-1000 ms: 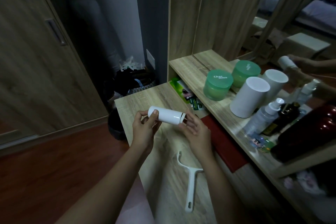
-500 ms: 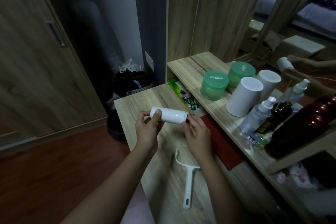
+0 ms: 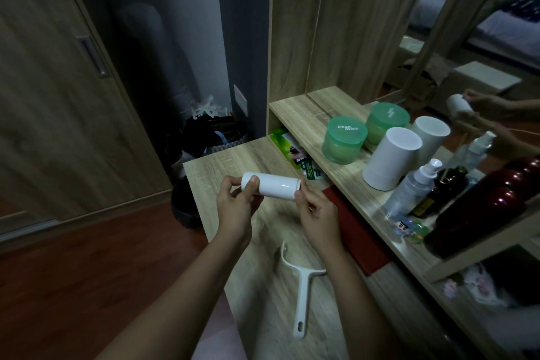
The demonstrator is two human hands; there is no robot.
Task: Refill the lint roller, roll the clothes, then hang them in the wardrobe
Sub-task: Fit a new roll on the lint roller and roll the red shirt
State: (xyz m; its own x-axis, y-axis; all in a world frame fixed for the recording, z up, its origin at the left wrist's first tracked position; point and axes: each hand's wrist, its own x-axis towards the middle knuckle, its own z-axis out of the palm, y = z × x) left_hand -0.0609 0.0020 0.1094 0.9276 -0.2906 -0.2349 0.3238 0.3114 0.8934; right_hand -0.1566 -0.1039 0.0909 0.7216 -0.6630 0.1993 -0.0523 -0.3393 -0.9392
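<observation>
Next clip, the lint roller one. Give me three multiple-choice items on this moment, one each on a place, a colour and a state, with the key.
1. Where does the white roller handle lie?
A. On the lower desk top, between the forearms
B. On the raised shelf among the bottles
C. On the floor

2. What colour is the lid of the jar marked "Char miss"?
A. Red
B. Green
C. White

3. What is the state of the white roll?
A. Lying loose on the desk top
B. Mounted on the handle
C. Held up by both hands

Key:
1 A: the handle lies flat on the wood, with no hand on it.
2 B: lid and jar are both green.
3 C: the left hand grips one end and the right hand pinches the other, above the desk top.
</observation>
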